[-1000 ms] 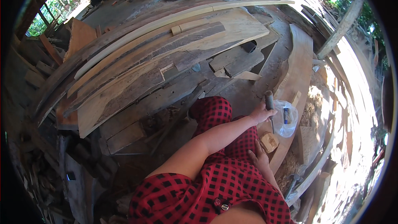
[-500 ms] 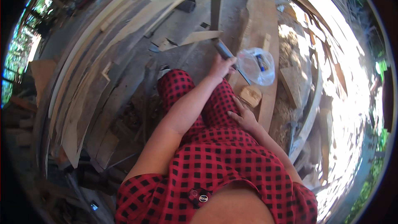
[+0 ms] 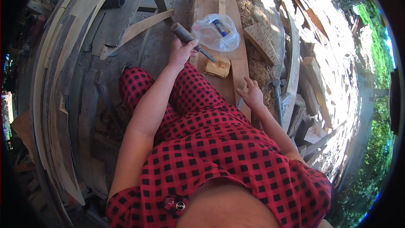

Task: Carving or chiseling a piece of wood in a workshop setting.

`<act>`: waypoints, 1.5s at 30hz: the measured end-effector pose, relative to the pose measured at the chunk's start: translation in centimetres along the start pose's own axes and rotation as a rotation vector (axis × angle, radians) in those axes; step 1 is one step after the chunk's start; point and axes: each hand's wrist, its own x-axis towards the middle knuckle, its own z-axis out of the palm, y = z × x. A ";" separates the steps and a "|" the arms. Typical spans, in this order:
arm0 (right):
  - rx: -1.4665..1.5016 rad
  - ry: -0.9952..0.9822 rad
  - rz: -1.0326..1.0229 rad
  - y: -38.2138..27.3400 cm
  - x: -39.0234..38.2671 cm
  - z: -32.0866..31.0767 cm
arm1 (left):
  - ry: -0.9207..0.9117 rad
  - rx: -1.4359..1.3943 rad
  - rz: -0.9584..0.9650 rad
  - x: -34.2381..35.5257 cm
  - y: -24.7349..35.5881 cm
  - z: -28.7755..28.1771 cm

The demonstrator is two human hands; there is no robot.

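Observation:
My left hand (image 3: 182, 55) is wrapped round a chisel (image 3: 182, 33) with a thick dark handle. The blade slants down to a small block of pale wood (image 3: 217, 68), and its tip meets or nearly meets the block's top. That block lies on a broad brown plank (image 3: 217, 90) beside my knee. To the right of the plank, my right hand (image 3: 253, 95) is in the air, empty, with fingers spread. Nearest to it is a hammer (image 3: 277, 95) with a metal head, standing by the wood shavings.
A clear plastic bag (image 3: 206, 38) with a blue tool (image 3: 219, 28) in it lies on the plank beyond the block. Wood shavings (image 3: 244, 10) and a wedge-shaped offcut (image 3: 262, 43) are to the right. Long boards (image 3: 55, 101) are stacked at left; scrap wood (image 3: 314, 80) is piled at right.
My right hand has lifted off my thigh and moved right, toward the hammer, fingers spreading. The chisel's tip has come to the wood block's top. The view has swung right.

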 end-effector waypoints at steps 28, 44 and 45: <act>1.533 -0.380 0.228 -3.2 0.8 -3.4 | 0.112 0.271 0.045 1.8 -2.1 -0.8; -0.118 -0.336 -0.660 -21.5 12.3 -15.6 | 0.101 0.439 0.103 1.5 -2.2 0.4; -0.124 -0.340 -0.665 -23.0 12.2 -16.3 | 0.108 0.434 0.103 1.1 -2.0 0.4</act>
